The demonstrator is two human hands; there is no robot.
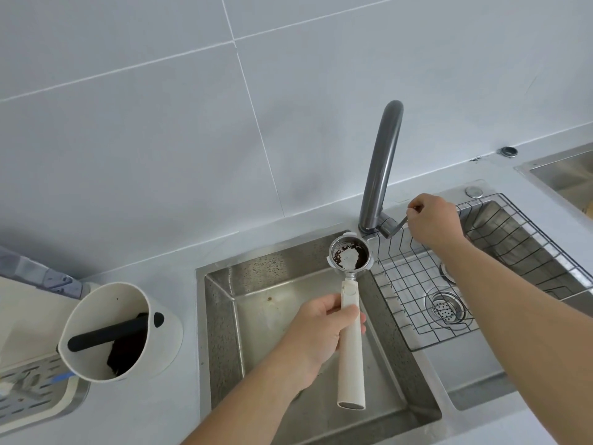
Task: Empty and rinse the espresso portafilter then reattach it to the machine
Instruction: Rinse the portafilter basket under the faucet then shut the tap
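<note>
Left hand [316, 335] grip clenched round the white handle of the portafilter [349, 256]; basket faces up over the sink [224, 316], below the tap [382, 168], grounds stuck inside. Right hand [433, 220] grip pinches the tap lever [396, 227]. Knock box [118, 329] on worktop [154, 409], left.

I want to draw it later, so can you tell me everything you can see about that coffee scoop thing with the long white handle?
The portafilter has a round, shiny metal basket and a long cream-white handle. Dark coffee grounds cling around the inside, with a pale bare patch in the middle. It faces up, roughly level, above the steel sink, just in front of the grey faucet. The left hand grips the handle; no water is running.
</note>
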